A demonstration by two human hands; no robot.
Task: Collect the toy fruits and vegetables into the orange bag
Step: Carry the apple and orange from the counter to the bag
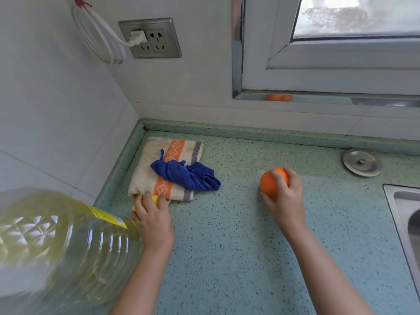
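Right hand (286, 196) wrapped around toy orange (271, 181) over the counter (227, 235) at right, left hand (152, 218) closed over a yellow toy (155, 198) at the towel's (145, 171) near edge, blue cloth (188, 176) on towel, oil bottle (56, 242) near left.

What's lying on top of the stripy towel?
A crumpled blue cloth lies on the beige towel with orange and grey stripes. The left hand, holding something yellow, covers the towel's near edge; what's underneath is hidden.

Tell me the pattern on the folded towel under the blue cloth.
Cream towel with orange patterned bands and grey stripes, seen in the head view.
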